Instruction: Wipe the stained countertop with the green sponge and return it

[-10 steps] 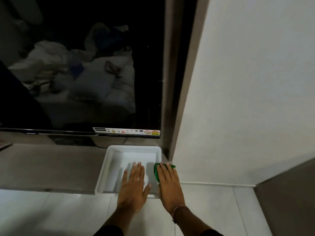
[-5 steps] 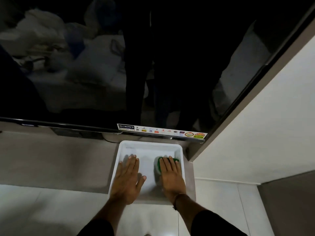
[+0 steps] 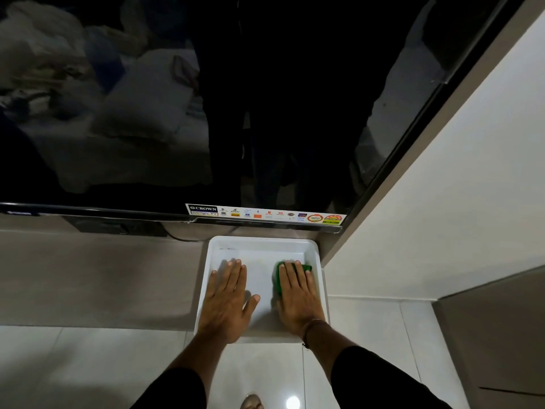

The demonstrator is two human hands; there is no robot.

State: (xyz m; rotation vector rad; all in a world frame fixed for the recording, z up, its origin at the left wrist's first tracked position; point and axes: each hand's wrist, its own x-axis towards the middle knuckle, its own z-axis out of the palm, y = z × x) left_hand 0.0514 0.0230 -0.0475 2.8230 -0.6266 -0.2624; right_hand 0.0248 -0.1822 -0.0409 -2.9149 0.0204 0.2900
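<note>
A white tray (image 3: 262, 241) sits on the grey countertop (image 3: 103, 276), just below a large dark TV screen. The green sponge (image 3: 276, 277) lies in the tray's right half. My right hand (image 3: 298, 296) lies flat over it and covers most of it; only its left edge and far corner show. My left hand (image 3: 228, 299) rests flat on the tray's left half, fingers apart, holding nothing. No stain is visible on the grey countertop.
The TV (image 3: 147, 113) hangs right above the tray's far rim, with a sticker strip (image 3: 265, 215) along its bottom edge. A white wall (image 3: 442, 202) closes in on the right. White floor tiles (image 3: 88, 364) lie below the countertop's front edge.
My right hand carried the sponge from the tray's right rim to inside the tray. My left hand shifted left within it. The view swung to the right.
</note>
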